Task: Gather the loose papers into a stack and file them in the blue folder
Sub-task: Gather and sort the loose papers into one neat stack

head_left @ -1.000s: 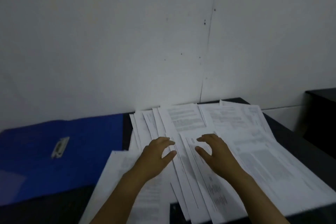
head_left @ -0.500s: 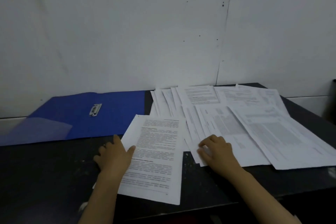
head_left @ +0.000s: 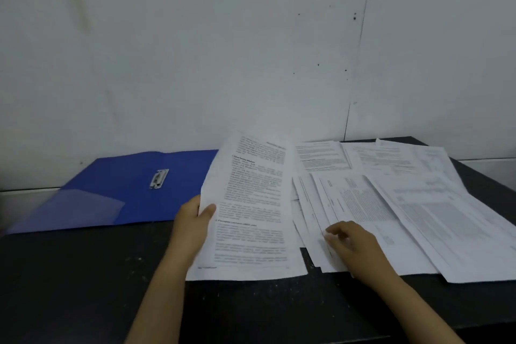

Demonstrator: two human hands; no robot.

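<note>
My left hand [head_left: 194, 225] grips the left edge of a printed sheet [head_left: 251, 209], thumb on top, and the sheet's far end is tilted up off the black table [head_left: 83, 274]. To its right, several loose papers [head_left: 391, 204] lie fanned and overlapping. My right hand [head_left: 351, 243] rests with curled fingers on the near edges of those papers; whether it pinches one I cannot tell. The blue folder [head_left: 117, 187] lies open and flat at the left, with a metal clip [head_left: 159, 179] in its middle.
A white wall [head_left: 195, 50] rises right behind the table. The folder has a translucent pocket flap [head_left: 75, 209] at its near left corner. The table's front edge runs along the bottom of the view, its right edge beyond the papers.
My left hand has taken hold of the nearest sheet and lifted it from flat on the table. My right hand stays on the papers' near edges. The view has shifted closer.
</note>
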